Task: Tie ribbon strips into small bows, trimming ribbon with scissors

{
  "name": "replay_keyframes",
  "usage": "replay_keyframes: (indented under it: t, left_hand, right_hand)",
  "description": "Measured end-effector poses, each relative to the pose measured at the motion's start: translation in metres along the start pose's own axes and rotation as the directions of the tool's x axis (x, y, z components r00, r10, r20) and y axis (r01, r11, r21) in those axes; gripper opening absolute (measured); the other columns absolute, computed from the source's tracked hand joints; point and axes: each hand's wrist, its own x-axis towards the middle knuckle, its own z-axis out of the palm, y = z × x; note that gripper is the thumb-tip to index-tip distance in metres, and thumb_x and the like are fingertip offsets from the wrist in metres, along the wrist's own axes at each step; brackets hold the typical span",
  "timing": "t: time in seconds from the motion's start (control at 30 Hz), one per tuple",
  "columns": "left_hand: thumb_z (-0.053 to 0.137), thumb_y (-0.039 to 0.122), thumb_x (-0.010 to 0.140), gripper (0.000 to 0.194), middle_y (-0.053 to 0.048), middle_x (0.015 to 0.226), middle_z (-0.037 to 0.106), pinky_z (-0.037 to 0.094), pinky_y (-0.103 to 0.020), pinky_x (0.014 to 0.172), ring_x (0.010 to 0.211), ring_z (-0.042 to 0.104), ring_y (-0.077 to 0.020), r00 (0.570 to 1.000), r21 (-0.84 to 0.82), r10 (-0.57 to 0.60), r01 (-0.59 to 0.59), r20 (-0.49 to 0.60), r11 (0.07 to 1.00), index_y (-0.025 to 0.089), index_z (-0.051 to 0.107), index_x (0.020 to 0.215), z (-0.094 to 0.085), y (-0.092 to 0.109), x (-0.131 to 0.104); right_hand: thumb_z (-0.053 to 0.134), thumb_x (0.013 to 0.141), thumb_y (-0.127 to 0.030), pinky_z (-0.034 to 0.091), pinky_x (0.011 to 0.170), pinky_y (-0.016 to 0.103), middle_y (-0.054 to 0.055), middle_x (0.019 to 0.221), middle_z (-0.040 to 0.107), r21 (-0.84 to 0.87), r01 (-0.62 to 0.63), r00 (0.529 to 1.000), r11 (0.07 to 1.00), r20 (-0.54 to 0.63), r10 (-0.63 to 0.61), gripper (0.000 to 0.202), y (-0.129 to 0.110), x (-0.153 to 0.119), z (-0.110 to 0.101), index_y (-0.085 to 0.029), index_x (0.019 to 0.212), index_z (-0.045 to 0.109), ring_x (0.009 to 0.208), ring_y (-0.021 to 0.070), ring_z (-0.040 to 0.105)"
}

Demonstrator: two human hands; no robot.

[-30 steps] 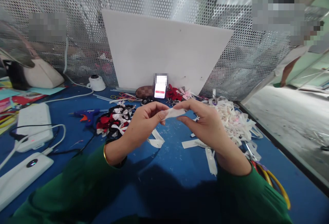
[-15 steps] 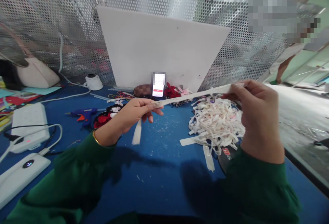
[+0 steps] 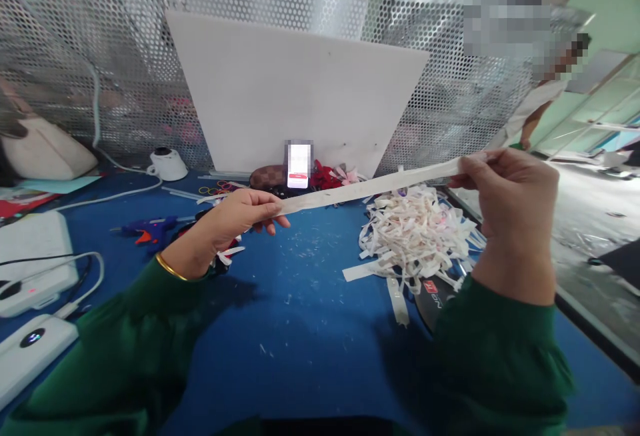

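White strip [image 3: 370, 188] stretches above the blue table [image 3: 310, 316] between left hand [image 3: 245, 211] and right hand [image 3: 517, 193], each pinching it, with straightening seemingly the step in hand and the next move likely calling for even tension.

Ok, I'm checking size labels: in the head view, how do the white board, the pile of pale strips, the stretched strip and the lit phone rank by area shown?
1. White board
2. Pile of pale strips
3. Stretched strip, long but narrow
4. Lit phone
The strip's nearness to the camera may enlarge it.
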Motion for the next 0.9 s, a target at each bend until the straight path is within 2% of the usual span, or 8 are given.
replay_keyframes:
  t: [0.33, 0.5, 0.6, 0.67, 0.73, 0.8, 0.87, 0.9]
  left_hand:
    - [0.082, 0.048, 0.068, 0.029, -0.009, 0.061, 0.070, 0.035, -0.022, 0.040, 0.047, 0.054, -0.0134, 0.999, 0.108, -0.014, 0.020, -0.051, 0.994, 0.021, 0.073, 0.063, -0.006, 0.002, 0.001]
    - [0.080, 0.047, 0.070, 0.027, -0.008, 0.062, 0.070, 0.041, -0.024, 0.043, 0.049, 0.057, -0.0149, 1.000, 0.105, -0.021, 0.019, 0.016, 0.994, 0.022, 0.074, 0.066, -0.004, 0.003, -0.002]
    - [0.078, 0.048, 0.072, 0.026, -0.008, 0.062, 0.071, 0.042, -0.024, 0.043, 0.050, 0.059, -0.0160, 0.999, 0.123, -0.011, 0.006, 0.042, 0.992, 0.022, 0.076, 0.068, -0.003, 0.004, -0.003]
    - [0.076, 0.047, 0.073, 0.026, -0.007, 0.059, 0.070, 0.039, -0.023, 0.040, 0.047, 0.057, -0.0159, 1.000, 0.195, -0.015, 0.010, 0.026, 0.981, 0.023, 0.075, 0.064, -0.005, 0.003, -0.002]
    - [0.073, 0.045, 0.074, 0.026, -0.006, 0.057, 0.069, 0.035, -0.024, 0.037, 0.044, 0.056, -0.0155, 1.000, 0.326, -0.015, 0.018, -0.014, 0.945, 0.023, 0.073, 0.060, -0.011, 0.002, -0.001]
    - [0.069, 0.042, 0.076, 0.026, -0.005, 0.057, 0.069, 0.035, -0.025, 0.038, 0.043, 0.056, -0.0161, 0.998, 0.491, -0.006, 0.035, -0.061, 0.870, 0.024, 0.073, 0.059, -0.019, 0.003, 0.000]
    - [0.064, 0.041, 0.080, 0.024, -0.004, 0.063, 0.072, 0.042, -0.027, 0.046, 0.051, 0.063, -0.0194, 0.994, 0.666, 0.008, 0.065, -0.107, 0.744, 0.024, 0.077, 0.068, -0.025, 0.006, -0.002]
    - [0.060, 0.039, 0.082, 0.024, -0.004, 0.072, 0.076, 0.047, -0.030, 0.054, 0.061, 0.068, -0.0225, 0.994, 0.753, 0.009, 0.073, -0.105, 0.654, 0.025, 0.080, 0.079, -0.026, 0.008, -0.004]
  right_hand:
    - [0.072, 0.075, -0.015, 0.053, 0.054, 0.028, 0.002, 0.058, 0.064, -0.027, 0.000, 0.999, 1.000, 0.042, 0.002, 0.009, -0.004, -0.003, 0.001, -0.016, 0.068, 0.066, 0.051, 0.0129, 0.063]
    - [0.071, 0.078, -0.017, 0.053, 0.055, 0.028, 0.000, 0.060, 0.063, -0.014, 0.053, 0.997, 0.998, 0.059, -0.052, 0.008, -0.001, -0.006, 0.007, -0.017, 0.071, 0.066, 0.053, 0.0127, 0.063]
    - [0.071, 0.078, -0.019, 0.052, 0.055, 0.029, 0.001, 0.062, 0.065, 0.008, 0.046, 0.991, 0.999, 0.123, -0.046, 0.008, 0.001, -0.009, 0.013, -0.018, 0.073, 0.065, 0.054, 0.0137, 0.064]
    - [0.072, 0.079, -0.020, 0.051, 0.054, 0.029, 0.002, 0.062, 0.065, 0.019, 0.039, 0.981, 0.999, 0.187, -0.042, 0.008, -0.001, -0.011, 0.016, -0.017, 0.075, 0.065, 0.054, 0.0143, 0.064]
    - [0.071, 0.080, -0.020, 0.049, 0.054, 0.029, 0.002, 0.061, 0.065, 0.014, 0.050, 0.970, 0.999, 0.238, -0.052, 0.009, -0.003, -0.013, 0.017, -0.017, 0.075, 0.065, 0.054, 0.0142, 0.064]
    - [0.071, 0.082, -0.021, 0.048, 0.054, 0.029, 0.001, 0.062, 0.065, 0.000, 0.065, 0.959, 0.998, 0.277, -0.062, 0.010, -0.005, -0.015, 0.017, -0.017, 0.074, 0.065, 0.054, 0.0138, 0.064]
    - [0.070, 0.083, -0.023, 0.048, 0.054, 0.029, 0.001, 0.062, 0.065, 0.001, 0.068, 0.944, 0.998, 0.324, -0.065, 0.012, -0.006, -0.017, 0.019, -0.018, 0.074, 0.064, 0.054, 0.0140, 0.064]
    - [0.070, 0.084, -0.024, 0.049, 0.054, 0.029, 0.000, 0.062, 0.065, 0.009, 0.066, 0.933, 0.998, 0.353, -0.065, 0.012, -0.007, -0.020, 0.021, -0.018, 0.074, 0.065, 0.055, 0.0143, 0.064]
